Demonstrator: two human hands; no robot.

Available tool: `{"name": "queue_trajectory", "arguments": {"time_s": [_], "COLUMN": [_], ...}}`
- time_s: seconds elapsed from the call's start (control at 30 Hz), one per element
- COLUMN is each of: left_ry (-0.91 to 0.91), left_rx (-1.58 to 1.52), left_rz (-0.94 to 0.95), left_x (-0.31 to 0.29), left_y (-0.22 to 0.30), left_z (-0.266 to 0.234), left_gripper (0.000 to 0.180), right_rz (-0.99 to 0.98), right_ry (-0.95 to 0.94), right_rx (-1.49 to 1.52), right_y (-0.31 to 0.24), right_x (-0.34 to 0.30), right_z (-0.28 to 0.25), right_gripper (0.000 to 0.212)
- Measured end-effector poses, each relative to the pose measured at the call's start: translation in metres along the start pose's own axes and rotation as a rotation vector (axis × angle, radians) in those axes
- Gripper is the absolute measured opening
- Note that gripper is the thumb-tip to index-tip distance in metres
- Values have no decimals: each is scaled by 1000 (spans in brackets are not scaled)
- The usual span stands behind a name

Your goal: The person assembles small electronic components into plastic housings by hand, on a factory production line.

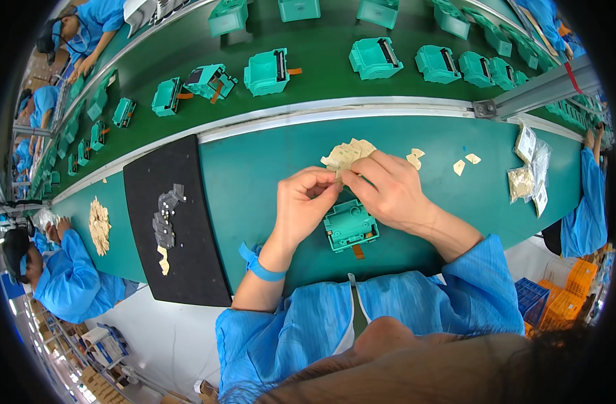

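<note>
Finding 1: I observe both hands together over the middle of the tabletop (247, 165). The left hand (308, 198) has its thumb and forefinger drawn into a narrow pinch; the right hand (387, 190) is curled alike, its fingertips close beside the left's and overlapping the cream pieces (348, 153) from my viewpoint. I cannot tell whether a piece is gripped between them, as the fingers hide the contact.

Finding 2: The green housing (349, 224) sits on the tabletop just below the hands, nearer the wearer, interior exposed and with a brown strip (358, 252) projecting from its near side. Neither hand appears to grip it.

Finding 3: To the left, a black mat (203, 229) carries dark pieces (164, 219). Further housings stand on the belt (321, 57) beyond.

Assessment: In my judgement, the step in hand is separating 1 cream piece, probably for the housing. The next move would call for a clean fingertip hold on 1 piece, then careful alignment over the housing.
</note>
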State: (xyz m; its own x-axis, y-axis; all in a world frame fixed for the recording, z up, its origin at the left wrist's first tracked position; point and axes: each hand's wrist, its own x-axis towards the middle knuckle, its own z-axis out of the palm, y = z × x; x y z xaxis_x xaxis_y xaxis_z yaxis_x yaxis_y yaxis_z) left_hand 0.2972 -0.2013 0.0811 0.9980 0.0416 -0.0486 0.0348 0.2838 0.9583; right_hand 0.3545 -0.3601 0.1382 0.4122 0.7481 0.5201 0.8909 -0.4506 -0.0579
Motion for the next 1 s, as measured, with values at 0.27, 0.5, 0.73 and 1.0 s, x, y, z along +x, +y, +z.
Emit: {"name": "queue_trajectory", "arguments": {"time_s": [0.27, 0.5, 0.73, 1.0], "left_ry": [-60, -70, 47, -20], "left_rx": [778, 309, -163, -260], "left_rz": [437, 163, 11, -25], "left_x": [4, 1, 3, -6], "left_y": [11, 5, 0, 9], "left_z": [10, 16, 20, 42], "left_gripper": [11, 3, 15, 11], "right_rz": [-14, 799, 771, 830], "right_ry": [-71, 30, -144, -66], "right_rx": [77, 977, -29, 992], "right_y": [3, 31, 67, 7], "right_x": [-6, -44, -85, -37], "right_z": [0, -3, -26, -17], "right_gripper": [13, 8, 9, 12]}}
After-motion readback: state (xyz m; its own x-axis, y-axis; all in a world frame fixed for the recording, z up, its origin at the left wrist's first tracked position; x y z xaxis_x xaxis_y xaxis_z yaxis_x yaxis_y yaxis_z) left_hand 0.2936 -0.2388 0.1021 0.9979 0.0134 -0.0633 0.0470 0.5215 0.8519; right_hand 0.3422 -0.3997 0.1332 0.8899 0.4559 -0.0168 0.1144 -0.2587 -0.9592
